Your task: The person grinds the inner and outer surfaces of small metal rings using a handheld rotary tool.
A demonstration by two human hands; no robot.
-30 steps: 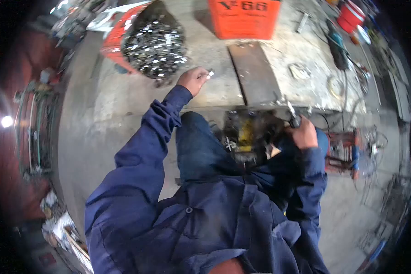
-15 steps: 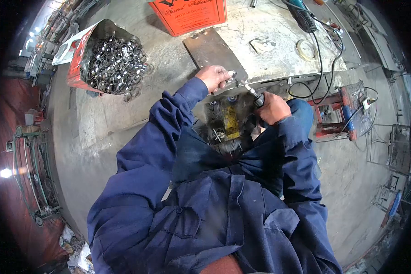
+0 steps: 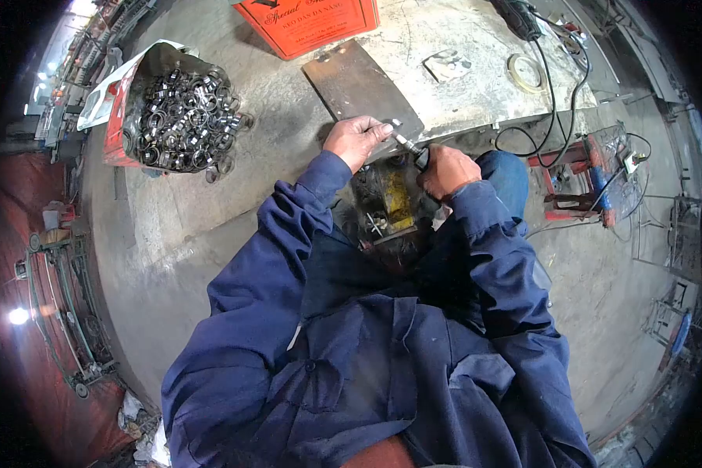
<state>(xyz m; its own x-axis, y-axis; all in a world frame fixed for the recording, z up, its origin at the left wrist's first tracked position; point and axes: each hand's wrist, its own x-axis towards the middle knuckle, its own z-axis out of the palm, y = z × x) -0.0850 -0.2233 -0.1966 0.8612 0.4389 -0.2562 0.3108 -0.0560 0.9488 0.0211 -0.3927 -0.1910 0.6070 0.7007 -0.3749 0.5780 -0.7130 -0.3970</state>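
My left hand (image 3: 352, 142) is closed in a pinch over the near end of a brown metal plate (image 3: 363, 87). Between its thumb and fingertips is a small metal ring (image 3: 395, 123), mostly hidden by the fingers. Wrapped around the dark body of a die grinder (image 3: 422, 158) is my right hand (image 3: 451, 171). The grinder's silver nose and pale tip point up and left, right at the left fingertips. Below the hands, between my knees, a grimy container with a yellow part (image 3: 398, 201) shows.
An opened red tin (image 3: 117, 136) full of metal rings (image 3: 187, 117) stands on the worktable's left. A red adhesive can (image 3: 308, 27) is behind the plate. Farther right are a tape roll (image 3: 526, 72), a corded power tool (image 3: 518, 19) and a red metal stand (image 3: 573, 187).
My right hand and the grinder have moved left, bringing the tip closer to the left fingers. My left hand has shifted slightly left and down. The view has moved a little.
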